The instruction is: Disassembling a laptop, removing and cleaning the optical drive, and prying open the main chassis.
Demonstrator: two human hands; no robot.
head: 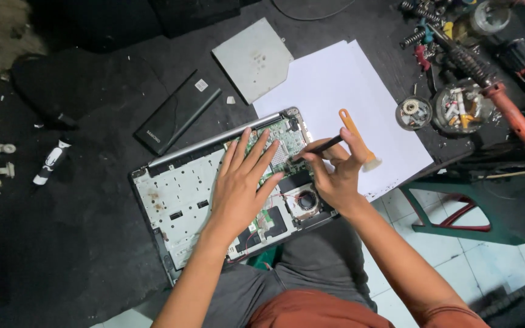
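An opened laptop (177, 194) lies at the near edge of a black table, its inner frame, green circuit board (288, 141) and round fan (305, 201) exposed. My left hand (241, 182) rests flat on the middle of the laptop with fingers spread. My right hand (333, 170) grips a thin black tool (326, 146) like a pen, its tip down on the circuit board near the far right corner. An orange-handled brush (357, 137) lies just beyond my right hand on white paper.
White paper sheets (329, 85) and a grey cover plate (253, 58) lie behind the laptop. A black battery pack (176, 113) sits to the left. At far right are a soldering iron (505, 106), round tins of small parts (457, 108) and springs. Below lies tiled floor.
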